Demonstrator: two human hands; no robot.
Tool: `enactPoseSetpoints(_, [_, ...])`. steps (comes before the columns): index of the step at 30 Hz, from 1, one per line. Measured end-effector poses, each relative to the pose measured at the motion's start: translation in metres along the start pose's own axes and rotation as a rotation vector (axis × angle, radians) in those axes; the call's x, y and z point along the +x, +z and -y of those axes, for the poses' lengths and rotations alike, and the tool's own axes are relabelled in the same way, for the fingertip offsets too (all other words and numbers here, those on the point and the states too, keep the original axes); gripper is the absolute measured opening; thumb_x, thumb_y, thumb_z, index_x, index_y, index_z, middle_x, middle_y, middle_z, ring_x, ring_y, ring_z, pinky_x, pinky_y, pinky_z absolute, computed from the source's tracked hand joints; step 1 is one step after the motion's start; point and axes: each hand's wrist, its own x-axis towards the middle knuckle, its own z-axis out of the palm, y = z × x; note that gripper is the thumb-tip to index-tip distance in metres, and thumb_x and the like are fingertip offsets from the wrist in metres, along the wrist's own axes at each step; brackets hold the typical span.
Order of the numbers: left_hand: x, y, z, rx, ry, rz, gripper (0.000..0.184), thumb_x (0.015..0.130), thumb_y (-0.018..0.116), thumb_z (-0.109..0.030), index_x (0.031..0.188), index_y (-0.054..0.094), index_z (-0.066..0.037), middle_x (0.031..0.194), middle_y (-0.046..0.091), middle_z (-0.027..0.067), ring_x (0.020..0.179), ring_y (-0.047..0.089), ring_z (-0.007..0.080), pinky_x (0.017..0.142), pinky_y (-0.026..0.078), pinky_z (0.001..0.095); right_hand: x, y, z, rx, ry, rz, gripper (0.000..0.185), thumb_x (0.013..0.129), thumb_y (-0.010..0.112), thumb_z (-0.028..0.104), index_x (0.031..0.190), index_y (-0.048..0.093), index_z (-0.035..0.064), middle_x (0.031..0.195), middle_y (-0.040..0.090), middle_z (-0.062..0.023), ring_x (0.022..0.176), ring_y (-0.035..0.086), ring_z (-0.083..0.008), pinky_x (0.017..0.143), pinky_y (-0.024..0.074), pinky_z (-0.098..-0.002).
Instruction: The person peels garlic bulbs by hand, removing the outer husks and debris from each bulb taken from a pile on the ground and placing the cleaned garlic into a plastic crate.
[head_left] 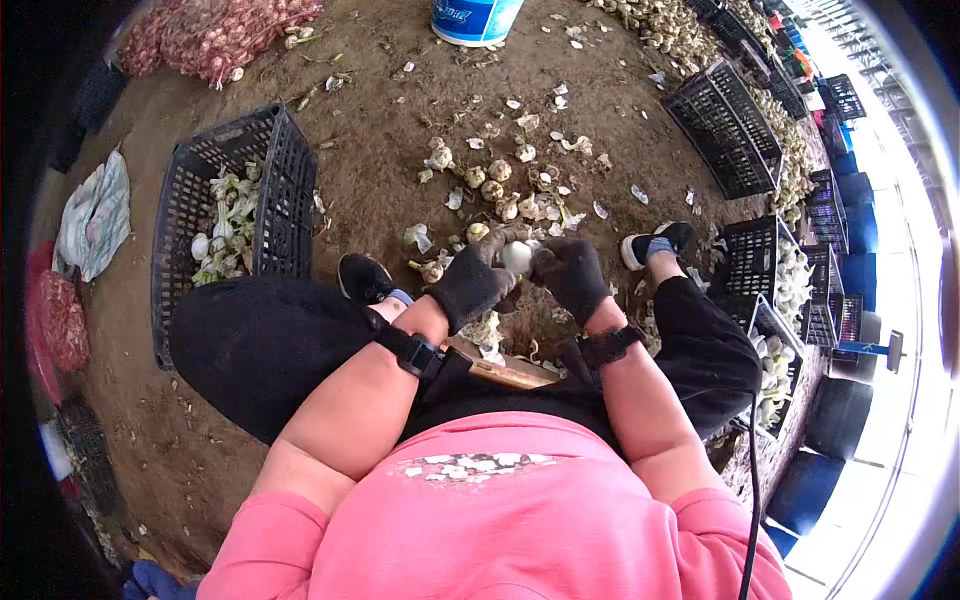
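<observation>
Both my hands wear dark gloves and meet in front of my lap at a pale, smooth garlic bulb (516, 257). My left hand (472, 283) is closed around the bulb's left side. From the right, my right hand (572, 278) has its fingers bent and pressed against the bulb; whether a small tool is hidden in them I cannot make out. Just beyond the hands, several unpeeled garlic bulbs (500, 185) lie on the dirt floor among loose skins. Some pale green-white trimmings (487, 335) lie below my left hand.
At my left stands a black crate (283, 215) partly filled with garlic. More crates (724, 130) line the right side, with garlic heaps (790, 150) beside them. Ahead are a blue-and-white bucket (476, 22) and red net sacks of garlic (215, 35). A pale sack (95, 217) lies far left.
</observation>
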Motion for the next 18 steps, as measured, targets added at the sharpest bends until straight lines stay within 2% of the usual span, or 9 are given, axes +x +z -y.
enactPoseSetpoints(3, [-0.008, 0.004, -0.037, -0.580, -0.178, 0.225, 0.049, 0.078, 0.050, 0.002, 0.126, 0.045, -0.006, 0.098, 0.061, 0.0089, 0.072, 0.062, 0.0166, 0.068, 0.051, 0.0283, -0.005, 0.004, -0.023, 0.192, -0.015, -0.113, 0.020, 0.077, 0.063, 0.023, 0.073, 0.066, 0.0037, 0.073, 0.065, -0.0172, 0.070, 0.065, -0.0265, 0.061, 0.0493, -0.0358])
enactPoseSetpoints(4, [-0.006, 0.005, -0.035, -0.706, -0.145, 0.344, 0.049, 0.080, 0.048, 0.003, 0.128, 0.043, -0.007, 0.099, 0.062, 0.0097, 0.073, 0.062, 0.0177, 0.068, 0.051, 0.0282, -0.001, 0.004, -0.031, -0.280, -0.254, -0.045, 0.011, 0.077, 0.065, 0.014, 0.079, 0.068, 0.0034, 0.076, 0.068, -0.0118, 0.072, 0.066, -0.0191, 0.063, 0.0494, -0.0318])
enactPoseSetpoints(5, [-0.007, 0.010, -0.037, -0.814, -0.138, 0.381, 0.050, 0.079, 0.050, 0.003, 0.128, 0.043, -0.006, 0.097, 0.062, 0.0105, 0.074, 0.063, 0.0188, 0.067, 0.051, 0.0291, 0.012, 0.041, -0.098, 0.634, -0.019, -0.081, 0.011, 0.079, 0.063, 0.010, 0.087, 0.068, 0.0037, 0.081, 0.068, -0.0080, 0.075, 0.064, -0.0149, 0.066, 0.0496, -0.0307])
enactPoseSetpoints(7, [-0.014, 0.014, -0.049, -0.929, -0.125, 0.419, 0.049, 0.080, 0.050, -0.001, 0.128, 0.043, -0.006, 0.096, 0.063, 0.0106, 0.075, 0.063, 0.0191, 0.068, 0.051, 0.0292, -0.002, 0.047, -0.075, 0.649, 0.027, -0.163, 0.015, 0.080, 0.062, 0.010, 0.093, 0.066, 0.0045, 0.087, 0.068, -0.0087, 0.078, 0.063, -0.0154, 0.069, 0.0497, -0.0302])
enactPoseSetpoints(9, [-0.018, 0.012, -0.051, -0.898, -0.161, 0.358, 0.049, 0.080, 0.051, -0.004, 0.129, 0.043, -0.006, 0.096, 0.063, 0.0103, 0.075, 0.062, 0.0191, 0.069, 0.050, 0.0291, 0.023, 0.055, -0.107, 0.523, -0.069, -0.015, 0.020, 0.081, 0.061, 0.014, 0.099, 0.064, 0.0067, 0.092, 0.067, -0.0081, 0.083, 0.063, -0.0177, 0.076, 0.0500, -0.0292])
enactPoseSetpoints(11, [-0.016, 0.005, -0.045, -0.869, -0.190, 0.282, 0.050, 0.081, 0.052, -0.007, 0.129, 0.042, -0.006, 0.095, 0.063, 0.0100, 0.076, 0.062, 0.0190, 0.070, 0.049, 0.0289, 0.014, 0.022, -0.108, -0.149, 0.019, -0.038, 0.024, 0.082, 0.061, 0.020, 0.102, 0.063, 0.0074, 0.092, 0.067, -0.0069, 0.086, 0.062, -0.0198, 0.078, 0.0497, -0.0301])
enactPoseSetpoints(15, [0.002, 0.010, -0.019, -0.274, 0.005, 0.192, 0.067, 0.073, 0.047, -0.005, 0.138, 0.033, -0.007, 0.120, 0.053, 0.0073, 0.102, 0.053, 0.0133, 0.081, 0.044, 0.0252, -0.034, -0.032, 0.026, 1.402, 0.487, 0.309, 0.036, 0.083, 0.063, 0.028, 0.109, 0.059, 0.0043, 0.091, 0.065, -0.0062, 0.085, 0.062, -0.0190, 0.073, 0.0507, -0.0300])
enactPoseSetpoints(17, [-0.003, 0.016, -0.028, -0.226, -0.036, 0.281, 0.071, 0.075, 0.049, -0.004, 0.142, 0.025, -0.008, 0.129, 0.047, 0.0082, 0.110, 0.047, 0.0155, 0.091, 0.041, 0.0261, -0.043, -0.017, 0.014, 0.753, -0.002, 0.114, 0.032, 0.087, 0.060, 0.030, 0.107, 0.059, 0.0046, 0.089, 0.062, -0.0042, 0.076, 0.061, -0.0167, 0.067, 0.0507, -0.0301])
enactPoseSetpoints(18, [-0.005, 0.019, -0.040, -0.440, -0.084, 0.359, 0.071, 0.078, 0.050, -0.005, 0.143, 0.023, -0.008, 0.129, 0.046, 0.0087, 0.109, 0.048, 0.0147, 0.091, 0.041, 0.0267, -0.043, -0.019, 0.009, 0.824, 0.091, 0.112, 0.035, 0.087, 0.059, 0.029, 0.110, 0.056, 0.0032, 0.089, 0.062, -0.0064, 0.073, 0.060, -0.0180, 0.064, 0.0512, -0.0298])
